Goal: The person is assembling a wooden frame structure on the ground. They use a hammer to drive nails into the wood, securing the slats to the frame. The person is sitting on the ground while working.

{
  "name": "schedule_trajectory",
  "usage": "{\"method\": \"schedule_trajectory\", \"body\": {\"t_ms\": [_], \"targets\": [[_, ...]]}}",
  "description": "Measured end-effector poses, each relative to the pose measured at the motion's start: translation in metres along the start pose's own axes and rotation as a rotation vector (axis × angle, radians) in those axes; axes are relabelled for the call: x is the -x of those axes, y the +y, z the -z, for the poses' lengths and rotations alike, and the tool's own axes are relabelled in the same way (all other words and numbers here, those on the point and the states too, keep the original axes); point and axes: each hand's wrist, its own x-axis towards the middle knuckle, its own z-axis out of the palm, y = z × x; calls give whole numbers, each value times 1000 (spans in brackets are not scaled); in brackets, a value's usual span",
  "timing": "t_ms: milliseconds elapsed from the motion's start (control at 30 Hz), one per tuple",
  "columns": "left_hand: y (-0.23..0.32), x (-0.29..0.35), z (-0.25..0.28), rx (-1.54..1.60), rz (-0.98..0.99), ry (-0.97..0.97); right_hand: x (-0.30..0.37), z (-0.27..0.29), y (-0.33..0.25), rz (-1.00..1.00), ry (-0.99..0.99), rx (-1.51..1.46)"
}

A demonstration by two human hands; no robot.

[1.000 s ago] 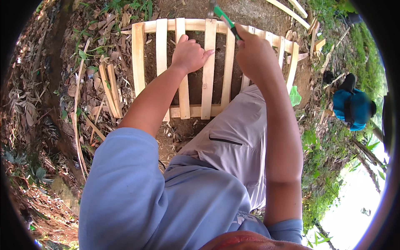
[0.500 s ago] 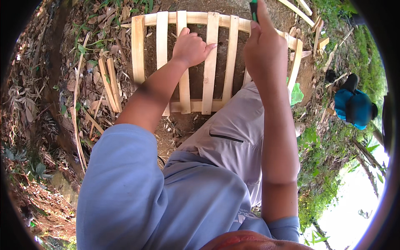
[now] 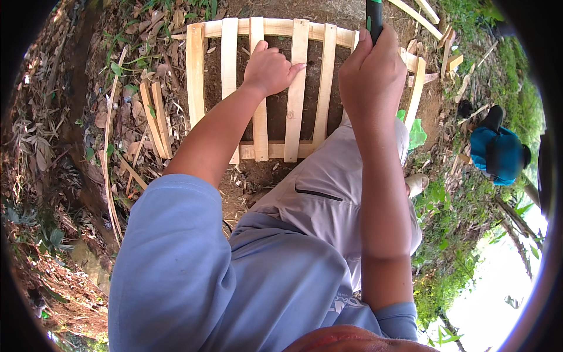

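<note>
A slatted frame of pale wood lies on the ground in front of me, with several slats across a far rail and a near rail. My left hand rests on it with fingers curled over one wooden slat, while its thumb reaches to the slat on the right. Raised over the right part of the frame, my right hand is closed around a black and green tool handle. The tool's far end is cut off by the picture's upper edge.
Loose wood strips lie among dry leaves on the left, and more strips at the upper right. Green plastic sits beside my right leg. A person in teal is farther off on the right.
My right hand with the tool handle has come slightly lower and nearer, showing more of the handle. The left hand stays on the slat. My right knee has shifted a little outward.
</note>
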Motion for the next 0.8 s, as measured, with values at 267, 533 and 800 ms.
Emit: {"method": "schedule_trajectory", "body": {"t_ms": [267, 533, 800], "targets": [[5, 1, 2, -24, -31, 28, 53, -39, 39, -280, -462, 107], [3, -6, 7, -34, -26, -32, 41, -44, 24, -175, -96, 24], [2, -1, 5, -24, -11, -4, 21, -13, 7, -234, -217, -25]]}}
